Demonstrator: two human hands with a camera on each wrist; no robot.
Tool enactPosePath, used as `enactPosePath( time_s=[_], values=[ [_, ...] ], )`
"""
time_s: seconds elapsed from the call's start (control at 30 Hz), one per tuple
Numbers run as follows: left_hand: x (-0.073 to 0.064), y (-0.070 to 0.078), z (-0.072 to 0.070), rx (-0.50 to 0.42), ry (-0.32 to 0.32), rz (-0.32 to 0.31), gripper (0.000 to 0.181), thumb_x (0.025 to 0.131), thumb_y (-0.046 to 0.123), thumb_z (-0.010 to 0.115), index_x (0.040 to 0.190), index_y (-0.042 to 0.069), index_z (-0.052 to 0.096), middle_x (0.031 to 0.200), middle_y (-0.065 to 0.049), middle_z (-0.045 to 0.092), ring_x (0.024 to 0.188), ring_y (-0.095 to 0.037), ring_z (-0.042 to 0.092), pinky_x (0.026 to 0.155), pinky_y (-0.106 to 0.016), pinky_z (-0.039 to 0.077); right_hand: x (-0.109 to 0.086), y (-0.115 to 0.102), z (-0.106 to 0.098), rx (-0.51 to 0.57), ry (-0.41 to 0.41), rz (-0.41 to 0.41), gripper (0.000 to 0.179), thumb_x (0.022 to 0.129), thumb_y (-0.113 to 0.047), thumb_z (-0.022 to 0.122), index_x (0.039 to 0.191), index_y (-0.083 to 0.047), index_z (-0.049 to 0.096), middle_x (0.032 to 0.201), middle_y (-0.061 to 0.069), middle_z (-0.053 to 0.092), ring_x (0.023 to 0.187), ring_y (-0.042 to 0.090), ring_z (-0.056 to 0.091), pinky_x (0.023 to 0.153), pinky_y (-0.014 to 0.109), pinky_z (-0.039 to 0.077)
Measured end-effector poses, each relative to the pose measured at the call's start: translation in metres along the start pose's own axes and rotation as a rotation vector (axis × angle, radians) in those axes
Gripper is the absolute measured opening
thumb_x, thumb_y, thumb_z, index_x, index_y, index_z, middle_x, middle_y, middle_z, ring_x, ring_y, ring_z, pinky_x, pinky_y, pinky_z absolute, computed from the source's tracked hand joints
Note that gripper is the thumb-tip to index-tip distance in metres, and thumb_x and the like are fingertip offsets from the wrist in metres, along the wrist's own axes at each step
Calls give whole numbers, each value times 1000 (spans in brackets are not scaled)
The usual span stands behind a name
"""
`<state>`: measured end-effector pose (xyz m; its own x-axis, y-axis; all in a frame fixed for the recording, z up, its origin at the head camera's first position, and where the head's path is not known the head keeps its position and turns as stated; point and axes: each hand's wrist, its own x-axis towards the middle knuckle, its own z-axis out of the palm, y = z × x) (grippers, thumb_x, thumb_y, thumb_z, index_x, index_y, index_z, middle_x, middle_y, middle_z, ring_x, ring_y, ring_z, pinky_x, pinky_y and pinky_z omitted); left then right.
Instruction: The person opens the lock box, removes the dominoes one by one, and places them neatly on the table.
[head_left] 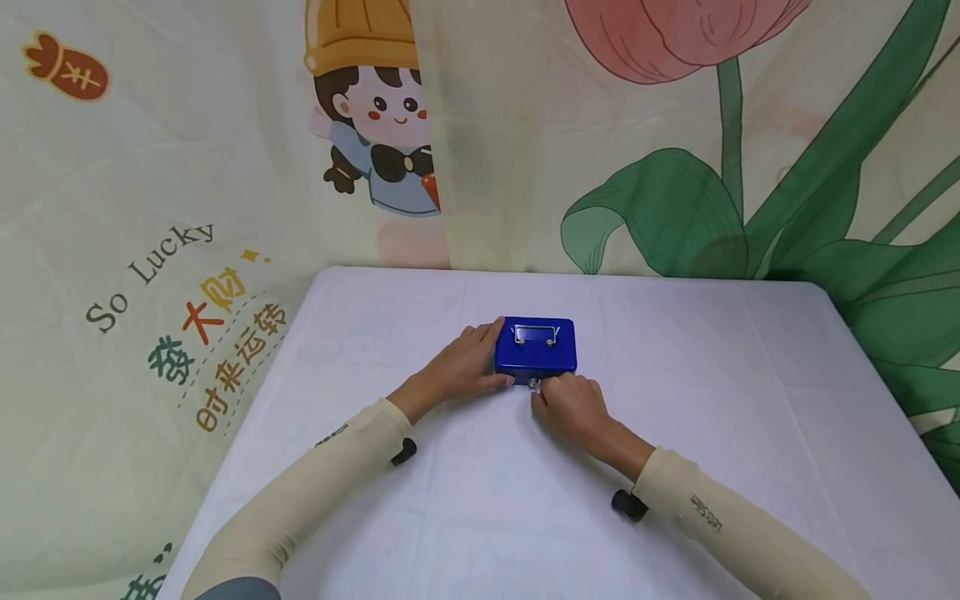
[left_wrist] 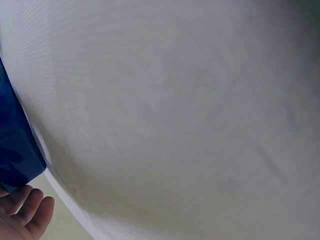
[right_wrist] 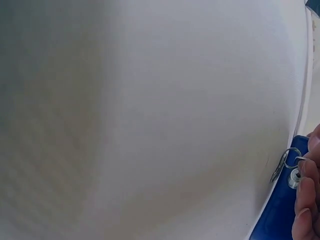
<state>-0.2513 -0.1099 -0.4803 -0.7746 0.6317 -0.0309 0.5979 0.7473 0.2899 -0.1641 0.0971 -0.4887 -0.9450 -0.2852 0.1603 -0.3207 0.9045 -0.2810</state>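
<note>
A blue metal cash box [head_left: 536, 346] with a folding handle on its lid lies closed on the white-covered table. At its left end my left hand [head_left: 474, 362] grips it, thumb at the front corner and fingers along the side. Some fingers [left_wrist: 34, 210] show beside the box end in the left wrist view. My right hand [head_left: 573, 406] is at the box's front, pinching a small key [right_wrist: 302, 158]. A key ring [right_wrist: 292, 157] hangs from it with more metal below. Right beside the key is the round silver lock [right_wrist: 294, 178], partly covered by fingers.
The white cloth [head_left: 465, 517] spreads over the table around the box. Behind it hangs a printed backdrop [head_left: 495, 142] with a cartoon figure and a large flower. A small black device [head_left: 628, 505] sits under the right wrist, another [head_left: 404, 452] under the left.
</note>
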Motion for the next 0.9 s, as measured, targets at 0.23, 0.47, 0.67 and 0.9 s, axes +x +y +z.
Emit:
enactPosePath(
  time_s=[0.23,0.47,0.67,0.9],
  values=[
    [0,1,-2,1,5,11,103,90,52,71,160,0,15,156,-22,38,139,-36,43,117,-46,37,1,-1,1,-13,11,-26,41,92,-15,68,56,-17,48,49,-7,33,45,9,38,41,22,26],
    [-1,2,-2,1,3,13,102,90,51,71,159,0,16,156,-22,39,139,-36,43,116,-47,37,1,-2,2,-14,-3,-26,40,93,-17,68,57,-17,50,49,-7,34,45,10,38,41,23,26],
    [-1,1,-2,8,-1,11,103,90,53,70,160,0,15,156,-21,39,139,-35,43,116,-46,38,2,-4,1,-3,-39,-11,34,94,-22,70,63,-14,60,49,-5,38,46,9,41,42,22,29],
    [-1,1,-2,1,-2,10,103,90,53,70,160,1,14,157,-21,38,139,-35,42,117,-46,37,2,-5,1,-16,-32,-15,31,93,-24,72,67,-13,62,51,-5,41,48,11,42,43,23,30]
  ],
)
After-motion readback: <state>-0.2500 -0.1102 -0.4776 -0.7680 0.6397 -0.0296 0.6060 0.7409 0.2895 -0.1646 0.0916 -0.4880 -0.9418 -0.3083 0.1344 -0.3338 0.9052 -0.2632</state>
